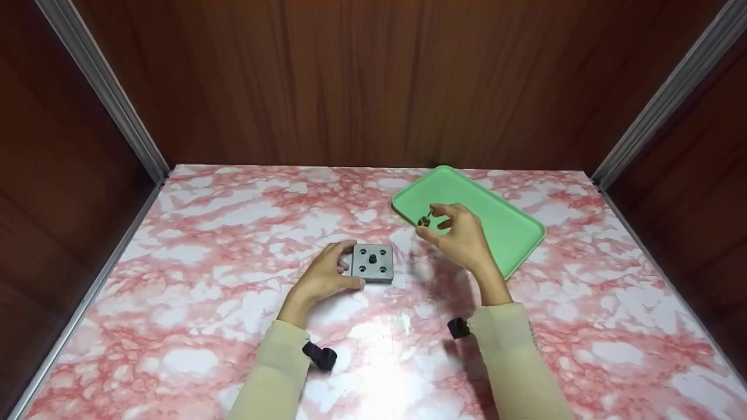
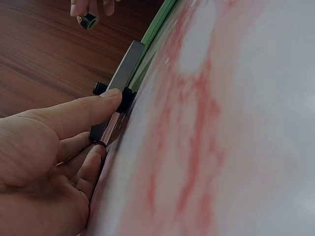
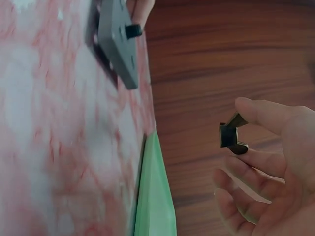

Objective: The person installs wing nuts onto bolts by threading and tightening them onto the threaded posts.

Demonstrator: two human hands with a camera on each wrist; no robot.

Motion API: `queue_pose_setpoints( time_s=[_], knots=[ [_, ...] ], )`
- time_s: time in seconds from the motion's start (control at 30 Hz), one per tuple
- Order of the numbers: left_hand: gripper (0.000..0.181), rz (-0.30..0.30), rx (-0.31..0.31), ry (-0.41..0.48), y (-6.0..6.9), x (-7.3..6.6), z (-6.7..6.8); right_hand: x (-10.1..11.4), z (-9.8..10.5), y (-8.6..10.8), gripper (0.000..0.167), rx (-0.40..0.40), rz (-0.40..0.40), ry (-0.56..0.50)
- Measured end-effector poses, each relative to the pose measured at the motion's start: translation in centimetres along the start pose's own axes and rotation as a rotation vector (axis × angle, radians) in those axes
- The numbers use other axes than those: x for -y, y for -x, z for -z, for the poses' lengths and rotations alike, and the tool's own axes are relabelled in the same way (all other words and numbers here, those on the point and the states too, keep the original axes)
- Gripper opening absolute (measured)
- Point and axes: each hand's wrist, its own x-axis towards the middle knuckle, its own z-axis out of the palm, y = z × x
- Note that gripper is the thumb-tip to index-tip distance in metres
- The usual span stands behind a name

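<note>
A square grey metal plate [image 1: 382,259] has a hole near each corner and a black threaded stud [image 1: 372,258] standing up from its centre. My left hand [image 1: 320,275] grips this plate at its left side, the thumb on the near edge and fingers at the far edge. In the left wrist view the plate [image 2: 129,64] sits slightly above the tabletop, on dark feet. My right hand [image 1: 461,236] pinches a brass-coloured wing nut [image 3: 229,135] by its two wings, between thumb and finger. It hovers up and right of the plate, apart from the stud.
A green tray [image 1: 508,224] lies at an angle on the right, partly under my right hand. Pink-and-white marbled tabletop [image 1: 204,291] surrounds everything. Brown wood-grain panels [image 1: 373,81] with grey metal corner strips wall the back and sides.
</note>
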Motion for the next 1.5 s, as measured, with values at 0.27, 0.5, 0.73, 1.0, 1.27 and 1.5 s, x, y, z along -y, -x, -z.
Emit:
queue_pose_setpoints(
  time_s=[0.27, 0.5, 0.73, 1.0, 1.27, 1.5],
  knots=[
    [0.093, -0.009, 0.009, 0.015, 0.1, -0.4, -0.1, 1.0, -0.7, 0.2, 0.059, 0.006, 0.030, -0.023],
    [0.094, -0.015, 0.013, -0.035, -0.1, -0.3, -0.3, 1.1, -1.4, 0.6, 0.059, 0.020, 0.045, -0.041],
    [0.095, -0.022, 0.012, -0.056, -0.1, -0.3, -0.5, 1.1, -2.1, 0.7, 0.058, 0.045, 0.064, -0.056],
    [0.094, -0.037, -0.012, -0.214, 0.0, -0.3, -0.5, 1.3, -3.0, 0.8, 0.060, 0.131, 0.130, -0.052],
    [0.092, -0.037, -0.006, -0.230, 0.0, -0.4, -0.4, 1.4, -4.1, 0.8, 0.062, 0.221, 0.199, -0.039],
    [0.093, -0.033, 0.000, -0.223, 0.1, -0.2, -0.4, 1.3, -5.1, 0.9, 0.063, 0.287, 0.195, -0.034]
  ],
)
